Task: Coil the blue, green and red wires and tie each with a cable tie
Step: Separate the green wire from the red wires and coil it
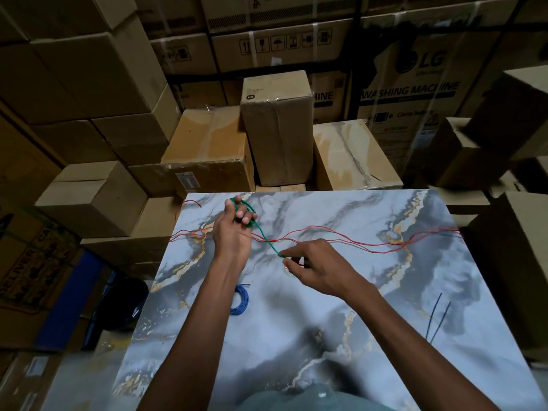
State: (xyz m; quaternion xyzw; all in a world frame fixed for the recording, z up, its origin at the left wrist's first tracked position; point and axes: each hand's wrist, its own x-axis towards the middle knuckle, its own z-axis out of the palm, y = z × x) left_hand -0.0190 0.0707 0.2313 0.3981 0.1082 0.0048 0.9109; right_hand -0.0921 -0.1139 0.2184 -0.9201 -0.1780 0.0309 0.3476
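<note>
"LG", "WASHING MACHINE" on cardboard box (421, 93)

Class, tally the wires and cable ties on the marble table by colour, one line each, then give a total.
Blue wire, coiled: 1
Green wire, held between the left hand and the right hand: 1
Red wire, loose across the table: 1
Black cable ties: 2
Total: 5

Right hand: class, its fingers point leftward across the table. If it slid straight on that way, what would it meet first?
Probably the green wire, which the right hand already pinches at its fingertips. Beyond that, likely the left forearm, though depth is unclear.
</note>
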